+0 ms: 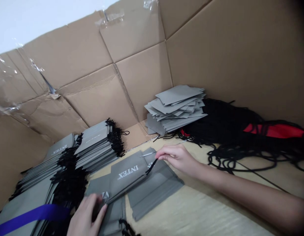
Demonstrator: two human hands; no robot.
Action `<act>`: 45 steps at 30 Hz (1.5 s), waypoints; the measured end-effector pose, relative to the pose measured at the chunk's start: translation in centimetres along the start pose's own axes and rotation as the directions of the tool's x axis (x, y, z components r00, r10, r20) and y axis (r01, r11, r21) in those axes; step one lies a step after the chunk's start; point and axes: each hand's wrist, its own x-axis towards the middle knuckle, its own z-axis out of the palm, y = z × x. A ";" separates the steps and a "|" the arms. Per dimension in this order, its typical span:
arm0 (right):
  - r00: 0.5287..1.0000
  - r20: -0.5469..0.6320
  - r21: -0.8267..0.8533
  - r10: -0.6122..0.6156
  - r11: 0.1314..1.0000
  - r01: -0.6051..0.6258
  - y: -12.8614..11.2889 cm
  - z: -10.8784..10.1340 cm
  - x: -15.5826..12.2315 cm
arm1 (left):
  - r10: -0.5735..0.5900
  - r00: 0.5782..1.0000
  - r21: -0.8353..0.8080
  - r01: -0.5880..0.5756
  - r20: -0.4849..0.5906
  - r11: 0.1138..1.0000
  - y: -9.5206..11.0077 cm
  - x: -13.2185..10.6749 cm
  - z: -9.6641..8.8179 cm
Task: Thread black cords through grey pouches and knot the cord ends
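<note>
A flat grey pouch (126, 167) printed INTEX lies tilted over other grey pouches on the table. My left hand (85, 214) grips its near left corner between thumb and fingers. My right hand (178, 157) pinches a short black cord (151, 166) at the pouch's right edge. A thin, pale metal rod (147, 154) sticks out leftward from the same fingertips; its exact kind is unclear. Beneath and right of the held pouch is a fanned stack of grey pouches (154, 196). Another pouch pile (115, 209), with black cord ends at its front, lies beside my left hand.
Corded pouch stacks (93, 147) stand at left, one under a blue strap (35, 214). Loose grey pouches (179, 96) are piled at the back, beside black cords (228, 121) with a red band (275, 130). Cardboard walls (139, 75) enclose the table (191, 209).
</note>
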 end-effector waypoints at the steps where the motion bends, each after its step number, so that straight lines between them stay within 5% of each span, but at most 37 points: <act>1: 0.999 -0.016 -0.003 -0.046 0.999 0.046 -0.2 0.0 0.0 | 0.006 0.996 0.065 0.000 -0.094 0.998 0.5 0.2 0.1; 3: 0.991 -0.042 -0.005 -0.129 0.992 0.128 -0.7 0.1 0.0 | 0.067 0.976 0.161 -0.034 -0.206 0.986 2.7 0.8 0.1; 8: 0.968 -0.039 0.029 -0.246 0.969 0.247 -1.9 0.4 -0.5 | 0.265 0.956 0.165 -0.243 -0.126 0.956 12.8 4.9 0.2; 12: 0.950 -0.066 0.042 -0.304 0.951 0.307 -2.3 0.0 -0.7 | 0.194 0.964 0.035 -0.191 -0.184 0.981 17.3 8.0 0.7; 17: 0.955 -0.140 -0.012 -0.261 0.965 0.262 -1.5 -0.9 -0.3 | 0.068 0.959 -0.044 -0.083 -0.276 0.996 15.4 8.1 0.9; 20: 0.971 -0.157 -0.012 -0.183 0.983 0.183 -1.0 -0.7 -0.4 | 0.145 0.952 -0.003 -0.152 -0.271 0.988 14.0 7.7 0.1; 24: 0.993 -0.118 0.025 -0.015 1.000 0.018 -0.8 0.2 -0.7 | 0.223 0.957 -0.040 -0.234 -0.184 0.972 13.6 7.7 -1.1; 33: 0.987 -0.078 -0.038 0.139 0.989 -0.142 -0.5 1.3 -0.6 | -0.024 0.999 -0.443 0.036 0.031 0.896 13.5 7.5 -0.6; 38: 0.955 -0.023 -0.017 0.297 0.955 -0.297 0.3 2.1 -1.1 | 0.041 0.994 -0.699 0.043 0.102 0.714 13.8 7.3 -0.6; 43: 0.912 0.236 -0.025 0.336 0.940 -0.340 -0.4 3.4 -1.3 | 0.100 0.988 -0.954 0.086 0.119 0.286 13.7 7.5 -1.6; 45: 0.881 0.338 -0.013 0.331 0.938 -0.347 -1.1 3.9 -1.4 | 0.048 0.993 -0.969 0.096 0.110 0.226 13.6 7.7 -1.8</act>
